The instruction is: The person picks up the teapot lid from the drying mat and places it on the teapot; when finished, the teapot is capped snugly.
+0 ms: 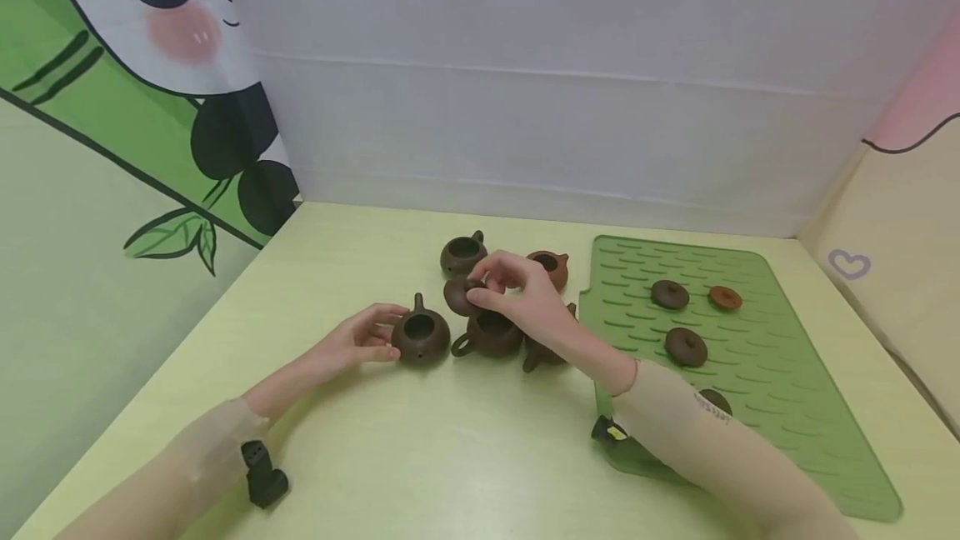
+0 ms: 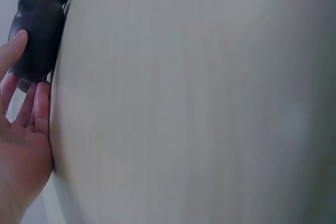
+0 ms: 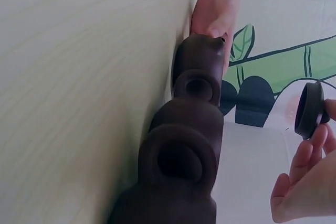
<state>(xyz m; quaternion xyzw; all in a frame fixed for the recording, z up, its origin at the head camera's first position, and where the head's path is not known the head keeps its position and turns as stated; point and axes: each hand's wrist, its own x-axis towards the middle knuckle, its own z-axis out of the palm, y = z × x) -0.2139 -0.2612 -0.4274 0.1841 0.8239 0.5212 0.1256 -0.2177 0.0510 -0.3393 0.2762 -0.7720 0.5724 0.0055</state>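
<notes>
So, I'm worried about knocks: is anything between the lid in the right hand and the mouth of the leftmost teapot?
Nothing visible. The right hand holds the dark brown lid raised to the right of the leftmost teapot, whose mouth is uncovered. The left hand holds that teapot's left side, clear of the mouth.

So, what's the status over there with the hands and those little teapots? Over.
Right hand pinching a lid in mid-air. Left hand holding the leftmost teapot, uncovered. Nothing blocking its top; other teapots close by.
</notes>
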